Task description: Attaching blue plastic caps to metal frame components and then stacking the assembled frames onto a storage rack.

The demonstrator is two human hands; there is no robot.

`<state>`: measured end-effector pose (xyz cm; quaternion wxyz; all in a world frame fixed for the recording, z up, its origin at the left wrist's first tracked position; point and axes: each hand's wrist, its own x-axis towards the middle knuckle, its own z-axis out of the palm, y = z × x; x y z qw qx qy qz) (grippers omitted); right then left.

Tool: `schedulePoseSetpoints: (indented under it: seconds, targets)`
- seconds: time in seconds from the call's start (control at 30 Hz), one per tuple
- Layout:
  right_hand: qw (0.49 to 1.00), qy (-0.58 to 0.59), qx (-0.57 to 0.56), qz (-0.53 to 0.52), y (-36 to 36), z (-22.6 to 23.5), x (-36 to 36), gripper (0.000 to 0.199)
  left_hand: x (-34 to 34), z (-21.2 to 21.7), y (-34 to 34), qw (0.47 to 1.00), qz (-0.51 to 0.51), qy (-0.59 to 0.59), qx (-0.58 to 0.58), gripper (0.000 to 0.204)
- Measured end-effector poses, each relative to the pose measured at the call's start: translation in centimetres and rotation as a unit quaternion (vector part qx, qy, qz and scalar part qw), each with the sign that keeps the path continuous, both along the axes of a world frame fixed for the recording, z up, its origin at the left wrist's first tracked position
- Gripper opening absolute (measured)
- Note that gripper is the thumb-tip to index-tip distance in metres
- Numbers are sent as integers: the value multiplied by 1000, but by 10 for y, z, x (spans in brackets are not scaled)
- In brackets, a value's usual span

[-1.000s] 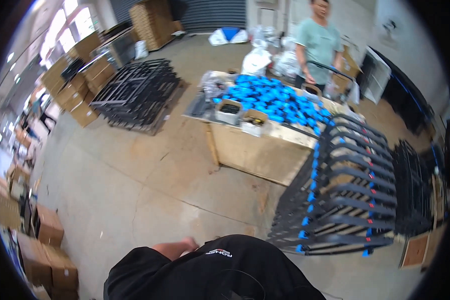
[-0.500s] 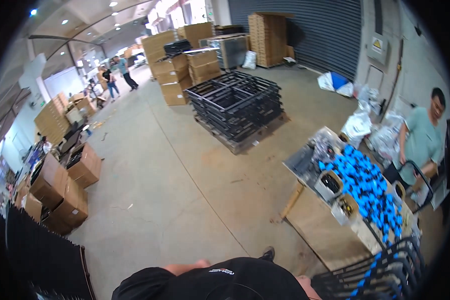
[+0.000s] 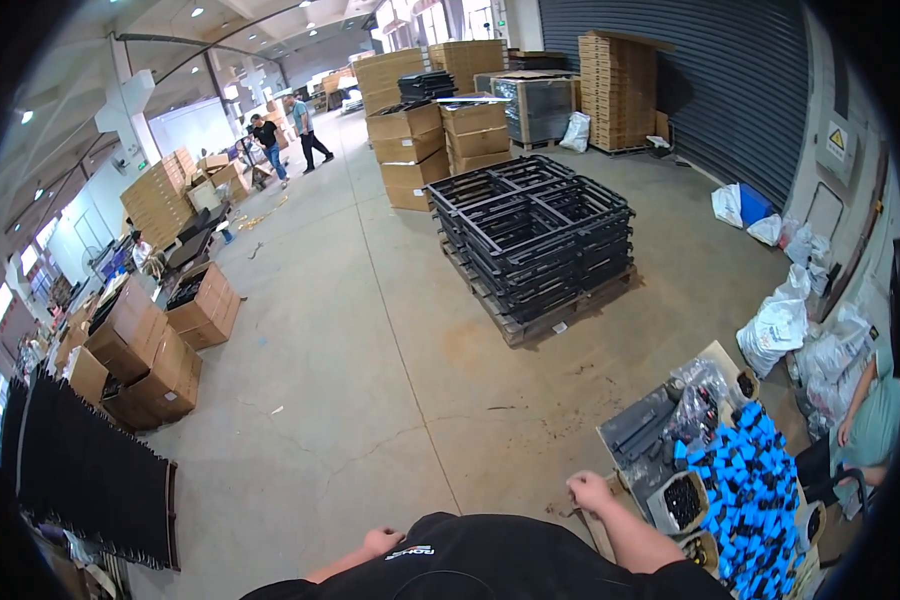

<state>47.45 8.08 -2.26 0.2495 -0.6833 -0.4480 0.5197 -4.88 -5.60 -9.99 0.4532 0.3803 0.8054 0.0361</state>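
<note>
My left hand hangs low in front of my black shirt, its fingers curled in and nothing seen in them. To the right, my right hand is also curled with nothing visible in it. It is nearest to the left edge of a work table, and I cannot tell whether it touches that edge. A large heap of small blue and black pieces covers the table. Beside the heap are a box of small black parts, a clear plastic bag and dark bars.
Ahead, black metal frames are stacked on a pallet. Cardboard boxes and a black slatted stack stand left. White sacks line the right wall. A seated person is behind the table; two people are far off.
My view has swung right and down, so the stacked frames, boxes and table sit elsewhere in it. My right hand has come forward into sight beside the table. The person behind the table now shows only partly.
</note>
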Motion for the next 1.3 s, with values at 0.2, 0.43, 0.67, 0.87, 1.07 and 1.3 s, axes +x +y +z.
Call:
schedulePoseSetpoints:
  seconds: [0.2,0.43,0.67,0.87,1.07,1.3]
  targets:
    - [989,123,50,-59,171,-9,-52,14,-15,-12,97,998,60,-7,24,36]
    - [999,-19,25,13,232,-49,-99,20,-144,-46,286,993,-91,75,-11,39]
    - [979,32,-71,-190,300,-32,-54,16,-115,-62,480,955,-246,89,-142,39]
    - [960,56,-79,-264,402,-87,7,13,-8,-68,668,976,-189,-61,94,40]
    - [971,70,-142,-180,555,-83,73,13,49,-135,776,954,-299,3,-9,59]
    - [972,-88,-110,-189,666,-185,229,11,144,-7,889,922,-373,105,-25,40]
